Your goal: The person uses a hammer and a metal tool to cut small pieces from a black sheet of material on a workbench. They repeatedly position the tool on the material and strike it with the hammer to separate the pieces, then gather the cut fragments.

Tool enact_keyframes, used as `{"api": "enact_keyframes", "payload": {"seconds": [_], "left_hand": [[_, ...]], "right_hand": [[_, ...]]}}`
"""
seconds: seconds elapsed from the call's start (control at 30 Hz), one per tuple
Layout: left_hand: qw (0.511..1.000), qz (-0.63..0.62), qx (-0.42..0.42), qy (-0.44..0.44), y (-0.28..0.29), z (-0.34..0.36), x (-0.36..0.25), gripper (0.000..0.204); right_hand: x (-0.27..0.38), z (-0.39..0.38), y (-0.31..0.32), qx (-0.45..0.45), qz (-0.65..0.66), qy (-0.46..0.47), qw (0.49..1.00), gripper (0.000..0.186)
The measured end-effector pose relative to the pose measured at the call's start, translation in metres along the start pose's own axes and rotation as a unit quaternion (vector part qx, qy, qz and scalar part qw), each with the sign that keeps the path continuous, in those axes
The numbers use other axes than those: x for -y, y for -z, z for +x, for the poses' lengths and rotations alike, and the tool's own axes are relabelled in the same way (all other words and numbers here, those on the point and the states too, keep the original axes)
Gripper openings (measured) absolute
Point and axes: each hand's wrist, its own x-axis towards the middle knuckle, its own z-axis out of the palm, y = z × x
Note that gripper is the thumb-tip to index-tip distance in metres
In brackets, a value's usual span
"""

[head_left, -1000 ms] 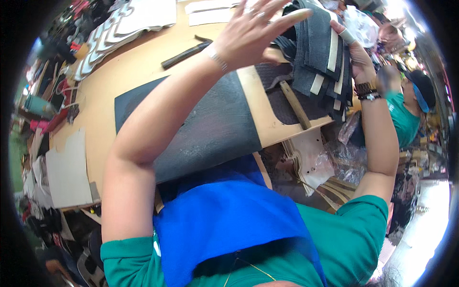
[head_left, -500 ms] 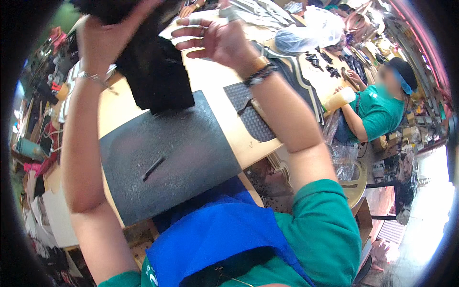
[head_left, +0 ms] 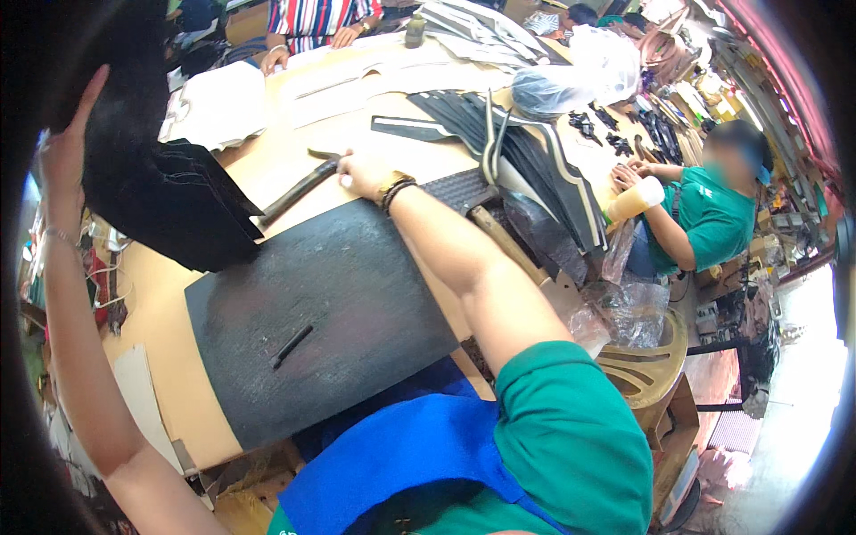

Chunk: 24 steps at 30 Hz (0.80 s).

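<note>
My left hand, raised at the far left, holds a stack of black flat pieces upright and tilted, with their lower edges just above the dark worn mat. My right hand is closed on a dark hammer on the tan table, beyond the mat. A short black rod lies on the mat. A metal tool with a wooden handle lies right of the mat, beside a dark woven pad.
Striped strips, white pattern pieces and a plastic bag cover the far table. A person in striped clothing is across it; a co-worker in green works at right beside a yellow bottle. A chair stands at lower right.
My left hand and the black stack have swung left. My right hand, earlier on the stack, then free, has moved down onto the hammer. The short rod appeared on the mat.
</note>
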Motion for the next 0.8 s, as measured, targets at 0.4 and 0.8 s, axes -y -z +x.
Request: {"api": "enact_keyframes", "payload": {"seconds": [0.4,0.8], "left_hand": [[0.871,-0.377,0.052,0.312,0.036,-0.025,-0.155,0.071],[0.537,-0.660,-0.129,0.509,-0.192,-0.119,0.064,0.066]], "right_hand": [[-0.080,-0.101,0.103,0.067,-0.098,-0.223,0.968,0.035],[-0.033,-0.152,0.117,-0.070,0.031,-0.150,0.986,0.033]]}}
